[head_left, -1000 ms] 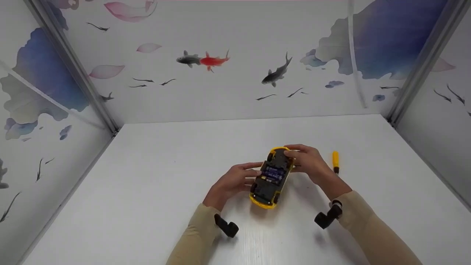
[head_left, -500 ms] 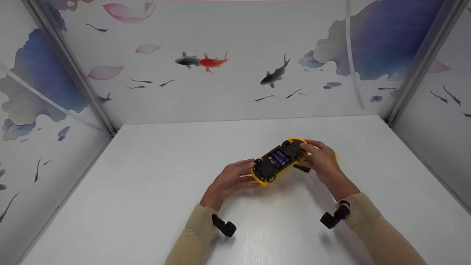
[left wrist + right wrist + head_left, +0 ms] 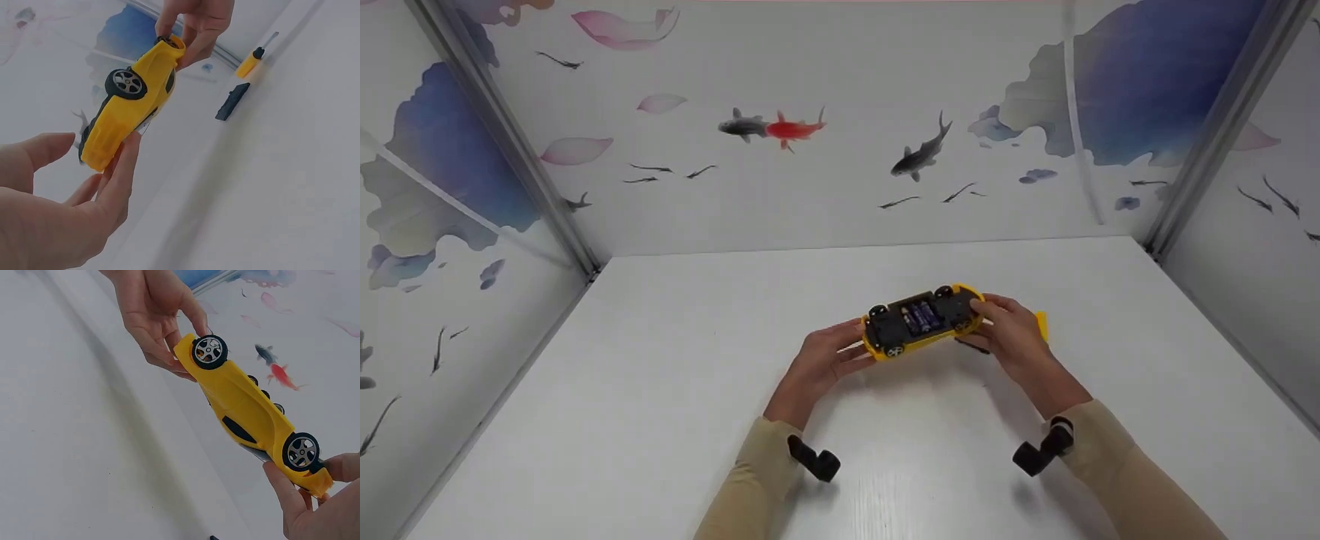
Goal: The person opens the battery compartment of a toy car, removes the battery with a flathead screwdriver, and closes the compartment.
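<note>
A yellow toy car [image 3: 915, 322] is held upside down above the white table, its black underside turned up. Several dark blue batteries [image 3: 922, 318] sit in its uncovered compartment. At the car's left end my left hand [image 3: 825, 364] holds it, fingers beneath the body and thumb by the wheel, as the left wrist view shows. My right hand [image 3: 1016, 334] grips the opposite end, its thumb on the underside. A black battery cover [image 3: 232, 102] lies on the table, partly hidden by the right hand in the head view.
A yellow-handled screwdriver [image 3: 251, 63] lies on the table beyond the cover, mostly behind my right hand in the head view. White panels printed with fish and petals [image 3: 780, 187] enclose the white table [image 3: 660, 375] at the back and both sides.
The car has turned from steeply slanted to nearly level and shifted slightly away from me. My right hand moved right, and my left hand went from the car's side to its end.
</note>
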The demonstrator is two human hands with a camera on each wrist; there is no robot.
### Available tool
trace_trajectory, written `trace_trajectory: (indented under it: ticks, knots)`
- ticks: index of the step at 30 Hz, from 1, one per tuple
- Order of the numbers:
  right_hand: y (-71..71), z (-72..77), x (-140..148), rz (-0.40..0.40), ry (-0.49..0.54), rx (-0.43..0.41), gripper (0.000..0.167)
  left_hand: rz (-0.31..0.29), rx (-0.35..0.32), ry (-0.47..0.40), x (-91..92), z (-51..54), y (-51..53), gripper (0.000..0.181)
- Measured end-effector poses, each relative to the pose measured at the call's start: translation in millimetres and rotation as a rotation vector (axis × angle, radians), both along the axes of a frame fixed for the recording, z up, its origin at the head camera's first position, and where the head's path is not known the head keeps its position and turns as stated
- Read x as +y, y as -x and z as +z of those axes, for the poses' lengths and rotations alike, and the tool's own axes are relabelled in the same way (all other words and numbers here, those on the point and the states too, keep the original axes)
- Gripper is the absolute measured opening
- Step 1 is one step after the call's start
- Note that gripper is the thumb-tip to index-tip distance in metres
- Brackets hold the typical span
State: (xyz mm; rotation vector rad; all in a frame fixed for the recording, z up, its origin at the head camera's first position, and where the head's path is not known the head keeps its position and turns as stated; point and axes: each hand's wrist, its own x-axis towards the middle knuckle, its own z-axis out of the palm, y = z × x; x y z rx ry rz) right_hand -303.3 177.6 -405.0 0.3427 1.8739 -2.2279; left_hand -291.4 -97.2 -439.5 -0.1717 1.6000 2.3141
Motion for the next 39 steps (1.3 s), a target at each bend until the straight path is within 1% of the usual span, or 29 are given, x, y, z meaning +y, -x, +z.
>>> trace_trajectory:
  ticks: [3, 5, 10, 13, 20, 25, 27, 30, 39]
  knots:
    - [-1.6, 0.2, -1, 0.013, -0.015, -0.009, 0.063, 0.031, -0.016, 0.018, 0.5, 0.4, 0.0, 0.044]
    - [-2.6, 0.7, -1, 0.023, -0.031, -0.015, 0.063, 0.033, -0.019, 0.036, 1.2, 1.4, -0.5, 0.045]
    - [-4.2, -0.3, 3, 0.052, -0.093, -0.028, 0.065, -0.003, -0.001, 0.093, 4.0, 4.8, -3.1, 0.051]
    - [-4.8, -1.3, 6, 0.068, -0.133, -0.024, 0.067, -0.022, 0.014, 0.108, 5.1, 5.6, -4.4, 0.053]
    - [-6.0, -4.7, 10, 0.088, -0.228, -0.018, 0.068, -0.04, -0.021, 0.077, 5.3, 1.5, -4.9, 0.056]
    - [-8.6, -6.6, 14, 0.112, -0.224, -0.001, 0.068, -0.038, -0.03, 0.114, 5.1, 1.4, -4.5, 0.059]
    - [-8.8, -7.3, 14, 0.12, -0.212, -0.005, 0.068, -0.036, -0.031, 0.131, 4.5, 0.9, -4.0, 0.06]
    - [-8.7, -7.6, 13, 0.131, -0.216, -0.017, 0.068, -0.031, -0.043, 0.133, 3.7, -0.4, -3.1, 0.06]
    - [-8.5, -11.2, 13, 0.174, -0.29, -0.046, 0.067, -0.01, -0.041, 0.189, 1.6, -5.0, -3.4, 0.06]
